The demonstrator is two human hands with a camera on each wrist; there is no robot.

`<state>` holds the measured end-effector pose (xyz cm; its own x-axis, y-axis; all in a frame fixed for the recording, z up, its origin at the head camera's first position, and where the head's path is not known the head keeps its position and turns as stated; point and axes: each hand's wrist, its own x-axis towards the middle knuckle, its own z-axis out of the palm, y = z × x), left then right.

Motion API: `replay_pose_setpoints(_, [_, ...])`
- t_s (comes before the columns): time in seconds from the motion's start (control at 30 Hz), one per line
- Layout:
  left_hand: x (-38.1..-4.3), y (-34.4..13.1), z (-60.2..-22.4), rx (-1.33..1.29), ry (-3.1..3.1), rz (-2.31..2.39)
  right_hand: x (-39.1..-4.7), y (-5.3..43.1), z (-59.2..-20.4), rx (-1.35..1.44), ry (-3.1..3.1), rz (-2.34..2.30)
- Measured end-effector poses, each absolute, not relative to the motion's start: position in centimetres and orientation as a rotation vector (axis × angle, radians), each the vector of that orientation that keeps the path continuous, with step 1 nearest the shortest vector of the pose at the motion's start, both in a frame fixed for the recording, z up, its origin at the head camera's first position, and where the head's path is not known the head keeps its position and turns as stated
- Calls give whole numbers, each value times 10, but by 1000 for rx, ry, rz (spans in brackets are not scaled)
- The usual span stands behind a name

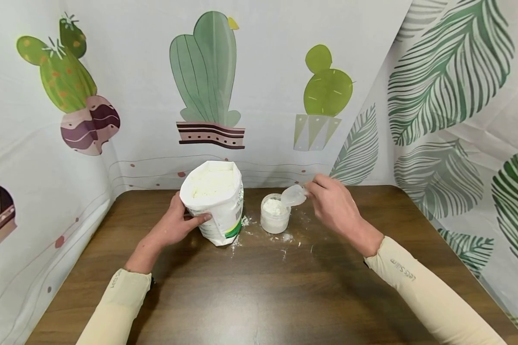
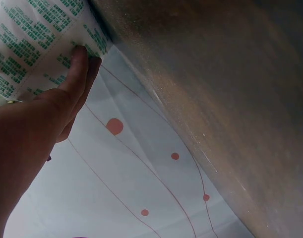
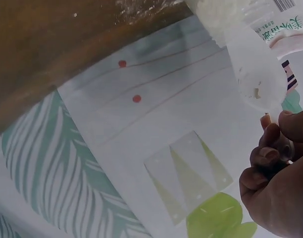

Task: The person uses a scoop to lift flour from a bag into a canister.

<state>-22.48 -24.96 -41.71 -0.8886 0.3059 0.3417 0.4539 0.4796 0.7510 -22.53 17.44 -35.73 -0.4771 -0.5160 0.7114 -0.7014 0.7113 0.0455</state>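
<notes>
An opened white bag (image 1: 226, 211) full of pale powder like flour stands upright at the back of the table. My left hand (image 1: 172, 226) grips its left side, thumb across the front and fingers round the far side; the left wrist view has fingers (image 2: 78, 69) on the green-printed face. To the right of the bag sits a small clear jar (image 1: 275, 224), white powder heaped inside. Between thumb and fingers, my right hand (image 1: 337, 206) holds a translucent plastic scoop (image 1: 293, 195) by its handle. The scoop's bowl tilts down over the jar's right rim.
Spilled powder (image 1: 287, 237) dusts the brown wooden table (image 1: 224, 292) around the jar and the bag's base. Behind the table's back edge hangs a white cloth (image 1: 267, 96) printed with cacti and leaves, which also lines both sides.
</notes>
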Motion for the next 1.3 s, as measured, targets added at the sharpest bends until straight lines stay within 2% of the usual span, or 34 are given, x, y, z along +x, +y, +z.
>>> replay_pose_setpoints(0.23, [-234,-252,-426,-680,-2528,-1399,-218,176,-365,838,-2197,449])
replay_pose_setpoints(0.77, [-229,-253,-422,-677,-2549,-1377,-211,183,-393,558,-2191,819])
replay_pose_setpoints(1.3, [-222,-246,-413,-647,-2551,-1400,-210,188,-413,338,-2143,893])
